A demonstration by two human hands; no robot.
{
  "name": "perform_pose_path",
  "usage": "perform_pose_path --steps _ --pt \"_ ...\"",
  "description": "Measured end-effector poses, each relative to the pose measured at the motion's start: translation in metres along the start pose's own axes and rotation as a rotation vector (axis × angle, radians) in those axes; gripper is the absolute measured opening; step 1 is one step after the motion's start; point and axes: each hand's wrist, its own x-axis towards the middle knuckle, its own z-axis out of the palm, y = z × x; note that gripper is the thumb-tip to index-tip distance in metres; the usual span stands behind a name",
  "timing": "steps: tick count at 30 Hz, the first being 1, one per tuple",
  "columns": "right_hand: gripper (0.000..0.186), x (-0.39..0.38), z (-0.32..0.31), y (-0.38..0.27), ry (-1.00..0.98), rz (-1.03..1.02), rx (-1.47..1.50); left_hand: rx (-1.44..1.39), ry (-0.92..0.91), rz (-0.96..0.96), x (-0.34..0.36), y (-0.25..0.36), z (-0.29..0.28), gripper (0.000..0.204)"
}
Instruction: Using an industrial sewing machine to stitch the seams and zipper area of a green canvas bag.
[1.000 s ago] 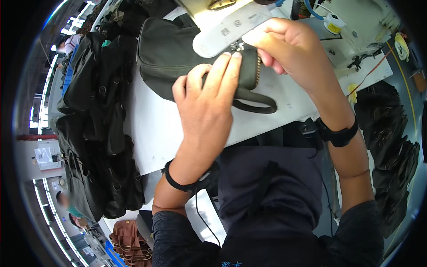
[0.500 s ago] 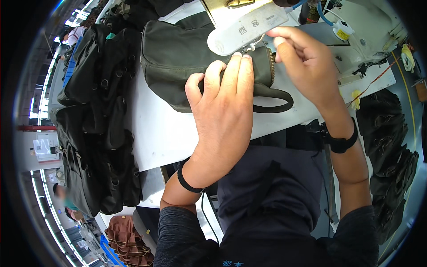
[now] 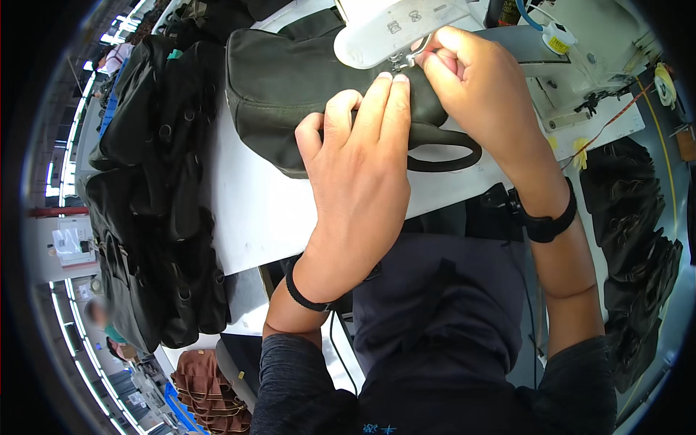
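A dark olive bag [image 3: 290, 72] lies on the white work table under the arm of a sewing machine [image 3: 370, 45]. My left hand [image 3: 362, 167] rests on it, fingers stretched out and tips just short of the metal presser foot [image 3: 397, 64]. Close to the foot's right side, my right hand [image 3: 482, 94] is closed in a pinch by a bent metal piece; what the fingertips hold is hidden. Below that hand a dark strap loop [image 3: 471, 159] sticks out from the bag.
Piles of dark bags [image 3: 152, 196] stand on the left, and more dark pieces [image 3: 631, 217] hang at the right. Brown bags [image 3: 206, 391] are stacked at lower left. The white table [image 3: 254, 225] ends before my lap. A blue hose [image 3: 528, 16] runs beside the machine.
My right hand has moved left and slightly up, nearer the presser foot. The bag has shifted a little up and left, and its brass zipper edge no longer shows.
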Motion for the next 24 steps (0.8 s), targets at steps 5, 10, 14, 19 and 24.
perform_pose_path --steps 5,10,14,19,24 --pt "0.011 0.003 -0.002 0.005 -0.147 0.142 0.173 -0.012 0.005 -0.012 0.000 0.001 -0.001 0.062" --pt "0.015 0.008 -0.006 0.008 -0.225 0.180 0.229 0.004 0.007 -0.013 -0.001 0.001 -0.001 0.058" --pt "0.015 0.006 -0.004 0.005 -0.212 0.200 0.247 0.007 -0.002 0.004 -0.002 -0.001 -0.003 0.059" --pt "0.014 0.004 -0.003 0.008 -0.192 0.197 0.254 0.007 -0.002 0.004 -0.001 0.001 -0.001 0.060" --pt "0.014 0.006 -0.004 0.014 -0.168 0.180 0.234 0.008 0.002 0.018 0.005 0.001 0.002 0.059"
